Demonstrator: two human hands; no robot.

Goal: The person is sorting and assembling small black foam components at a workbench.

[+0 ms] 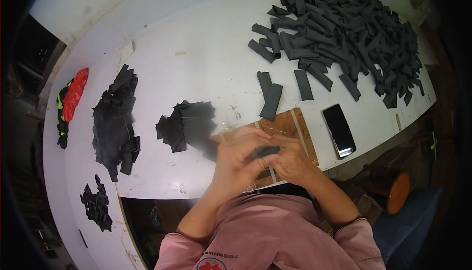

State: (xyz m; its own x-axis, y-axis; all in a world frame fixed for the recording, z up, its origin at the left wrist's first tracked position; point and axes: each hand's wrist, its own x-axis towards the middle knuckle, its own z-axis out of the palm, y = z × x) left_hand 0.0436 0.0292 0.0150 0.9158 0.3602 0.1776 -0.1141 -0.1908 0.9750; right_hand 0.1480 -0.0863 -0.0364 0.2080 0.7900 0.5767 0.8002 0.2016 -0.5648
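Close in front of me, my left hand (240, 161) and my right hand (293, 161) are closed around one small dark grey fabric piece (268, 150). Fingers cover most of it, so its full shape is hidden. Both hands are over a brown wooden board (306, 140) with pale strips across it. Two dark grey fabric tubes (271, 104) lie crossed just past the board. To the left of my left hand is a stack of flat black fabric pieces (196, 122), partly hidden by that hand.
A large heap of dark grey fabric tubes (339, 39) covers the far right of the white table (206, 68). A black phone (338, 131) lies right of the board. Leftward are a long black fabric pile (115, 122), small black scraps (97, 203) and a red plastic bag (75, 94).
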